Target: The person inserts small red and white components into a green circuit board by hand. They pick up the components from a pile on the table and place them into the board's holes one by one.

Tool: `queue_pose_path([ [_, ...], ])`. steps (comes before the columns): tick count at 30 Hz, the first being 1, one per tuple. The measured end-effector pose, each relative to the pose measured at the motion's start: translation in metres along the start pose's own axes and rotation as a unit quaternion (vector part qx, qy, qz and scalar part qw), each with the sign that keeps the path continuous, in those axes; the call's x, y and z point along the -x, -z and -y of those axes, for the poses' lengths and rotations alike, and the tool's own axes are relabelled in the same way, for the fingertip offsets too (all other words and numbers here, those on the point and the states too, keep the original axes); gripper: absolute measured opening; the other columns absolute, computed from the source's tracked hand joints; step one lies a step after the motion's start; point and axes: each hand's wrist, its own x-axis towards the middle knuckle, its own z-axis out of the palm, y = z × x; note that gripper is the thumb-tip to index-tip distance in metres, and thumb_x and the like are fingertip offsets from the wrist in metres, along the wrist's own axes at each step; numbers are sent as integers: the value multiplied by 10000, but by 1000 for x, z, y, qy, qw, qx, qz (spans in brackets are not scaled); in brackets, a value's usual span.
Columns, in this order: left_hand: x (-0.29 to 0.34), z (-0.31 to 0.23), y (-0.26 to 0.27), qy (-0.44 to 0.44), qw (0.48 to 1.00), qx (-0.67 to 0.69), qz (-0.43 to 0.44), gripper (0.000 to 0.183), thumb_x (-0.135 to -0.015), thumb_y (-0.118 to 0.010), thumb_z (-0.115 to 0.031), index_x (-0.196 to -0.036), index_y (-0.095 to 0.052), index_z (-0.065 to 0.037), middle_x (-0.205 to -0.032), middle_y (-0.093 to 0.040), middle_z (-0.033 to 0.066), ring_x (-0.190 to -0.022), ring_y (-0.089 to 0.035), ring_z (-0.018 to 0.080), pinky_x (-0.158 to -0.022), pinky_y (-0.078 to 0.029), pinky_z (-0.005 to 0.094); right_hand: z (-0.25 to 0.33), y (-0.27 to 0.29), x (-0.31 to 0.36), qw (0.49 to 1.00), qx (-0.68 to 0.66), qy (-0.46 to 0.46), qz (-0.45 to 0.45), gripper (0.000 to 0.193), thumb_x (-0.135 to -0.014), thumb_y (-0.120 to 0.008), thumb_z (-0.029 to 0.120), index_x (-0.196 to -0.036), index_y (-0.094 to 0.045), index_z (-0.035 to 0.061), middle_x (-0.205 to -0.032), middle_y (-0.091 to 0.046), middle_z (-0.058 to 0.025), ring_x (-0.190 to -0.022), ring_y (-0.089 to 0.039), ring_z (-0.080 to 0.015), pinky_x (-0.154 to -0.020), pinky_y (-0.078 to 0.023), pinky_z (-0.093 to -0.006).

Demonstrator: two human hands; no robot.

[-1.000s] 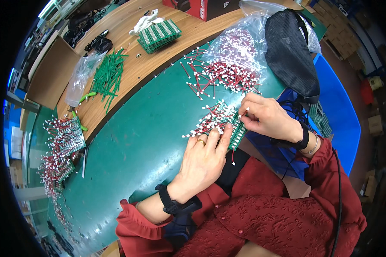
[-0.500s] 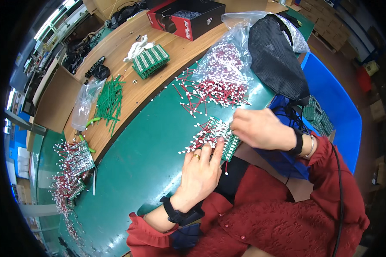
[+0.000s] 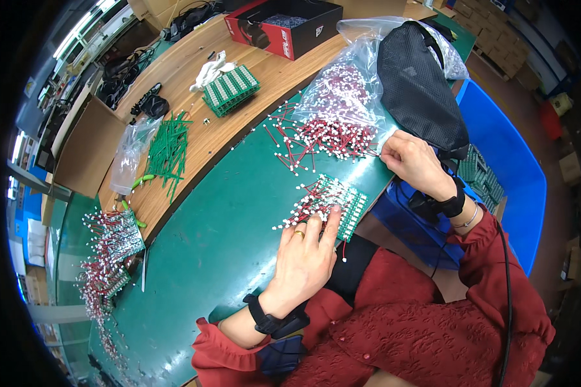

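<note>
Green mat (image 3: 226, 238): left hand (image 3: 303, 258) pins edge-side board (image 3: 342, 203).

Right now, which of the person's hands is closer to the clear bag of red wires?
The right hand. Its fingertips reach the loose wires beside the clear bag. The left hand is farther off, pressing on the green board.

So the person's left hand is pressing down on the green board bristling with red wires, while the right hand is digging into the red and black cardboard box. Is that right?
Not quite. In the head view the left hand does press the green board with red wires, but the right hand is not at the red and black cardboard box; it reaches the loose pile of red, white-tipped wires by the clear plastic bag.
</note>
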Motion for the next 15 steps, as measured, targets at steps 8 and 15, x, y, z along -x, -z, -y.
queue_pose_path([
  [8, 0, 0, -1, -5, 1000, -7, -5, 808, -684, -726, -85, -1441, -443, -68, -1106, -536, 194, -943, -569, 300, -872, -434, 410, 1, 1, -3, 1000, -24, 8, 8, 48, -801, -664, 58, -829, -636, 31, -777, -604, -76, -680, -652, -218, -615, -508, -339],
  [15, 0, 0, 1, 3, 1000, 5, 12, 804, -691, -719, -88, -1444, -440, -69, -1094, -537, 194, -941, -569, 302, -869, -434, 412, 10, 11, 4, 999, 18, 9, 29, 66, -755, -658, 56, -775, -597, 40, -743, -586, -77, -652, -641, -237, -580, -488, -360],
])
